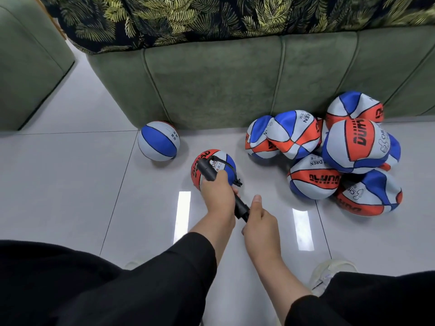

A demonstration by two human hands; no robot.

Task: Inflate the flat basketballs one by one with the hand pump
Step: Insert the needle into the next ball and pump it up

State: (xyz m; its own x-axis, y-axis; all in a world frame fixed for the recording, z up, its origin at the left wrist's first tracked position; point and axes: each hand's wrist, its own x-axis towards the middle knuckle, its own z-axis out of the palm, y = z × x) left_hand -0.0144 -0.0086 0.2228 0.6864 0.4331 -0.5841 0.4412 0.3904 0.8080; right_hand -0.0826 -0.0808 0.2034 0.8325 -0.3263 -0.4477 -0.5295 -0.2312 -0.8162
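A red, white and blue basketball (207, 162) lies on the floor in front of me, rounded out. A black hand pump (208, 171) lies across its top, and a thin black hose loops over the ball to its right side. My left hand (216, 194) grips the pump's barrel just behind the ball. My right hand (257, 218) grips the pump's handle end (242, 209), nearer to me, thumb pointing up. A heap of several flat, crumpled basketballs (329, 156) lies to the right against the sofa. One round blue and white ball (159, 141) sits at the left by the sofa corner.
A green sofa (235, 78) with a leaf-print cover runs along the back; a second green seat (28, 67) stands at the far left. The floor is glossy pale tile (70, 184). My knees in black trousers fill the bottom, with a pale shoe (329, 271) at the right.
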